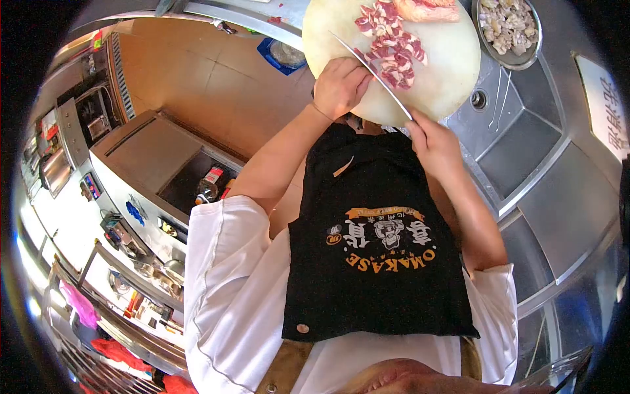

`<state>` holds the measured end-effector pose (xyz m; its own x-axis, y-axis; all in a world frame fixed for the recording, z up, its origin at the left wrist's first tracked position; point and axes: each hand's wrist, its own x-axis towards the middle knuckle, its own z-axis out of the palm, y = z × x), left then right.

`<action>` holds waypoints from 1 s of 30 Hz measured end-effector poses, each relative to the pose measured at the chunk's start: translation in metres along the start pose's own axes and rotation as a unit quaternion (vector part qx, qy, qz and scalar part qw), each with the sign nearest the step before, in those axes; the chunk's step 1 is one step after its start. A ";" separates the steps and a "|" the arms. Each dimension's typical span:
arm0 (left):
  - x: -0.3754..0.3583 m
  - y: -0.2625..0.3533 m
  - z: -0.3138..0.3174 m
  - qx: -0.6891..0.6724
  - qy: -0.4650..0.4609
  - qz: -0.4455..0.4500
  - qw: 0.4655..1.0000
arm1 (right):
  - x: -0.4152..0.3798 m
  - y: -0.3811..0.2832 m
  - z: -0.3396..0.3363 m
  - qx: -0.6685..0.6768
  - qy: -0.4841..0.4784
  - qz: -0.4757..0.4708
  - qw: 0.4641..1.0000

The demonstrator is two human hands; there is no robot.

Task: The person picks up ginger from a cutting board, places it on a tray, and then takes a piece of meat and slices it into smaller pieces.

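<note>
My right hand (436,144) is wrapped round the handle of a long-bladed knife (384,85), whose blade slants across a round, pale cutting board (453,85). On the board my left hand (341,85) is closed, its fingers curled against the near side of the blade. Whatever lies under those fingers is hidden. Beyond the blade is a pile of cut red-and-white meat pieces (398,60). A larger piece of meat (428,10) sits at the board's far edge, partly cut off by the frame.
A metal bowl (530,58) of pale chopped pieces stands right of the board. Below it is a steel sink (525,154) with a drain and thin tongs-like wire tool (500,98). A blue container (279,56) is on the floor at left. A metal-topped counter (144,144) stands behind my left arm.
</note>
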<state>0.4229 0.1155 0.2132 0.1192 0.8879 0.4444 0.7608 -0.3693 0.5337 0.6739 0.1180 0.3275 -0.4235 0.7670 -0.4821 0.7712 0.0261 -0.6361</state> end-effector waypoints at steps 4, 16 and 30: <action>0.003 0.002 0.001 -0.009 0.009 0.008 1.000 | 0.000 0.001 0.009 -0.006 0.015 -0.002 1.000; -0.002 0.001 0.002 -0.011 -0.004 -0.015 1.000 | 0.085 -0.023 0.004 0.048 0.126 -0.104 0.985; 0.004 -0.001 0.005 -0.030 -0.011 -0.004 0.999 | 0.066 -0.001 0.030 0.016 0.072 -0.110 0.991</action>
<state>0.4255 0.1208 0.2103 0.1270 0.8966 0.4242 0.7219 -0.3768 0.5804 0.6308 0.1496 0.2778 -0.5060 0.8283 -0.2404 0.6516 0.1845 -0.7358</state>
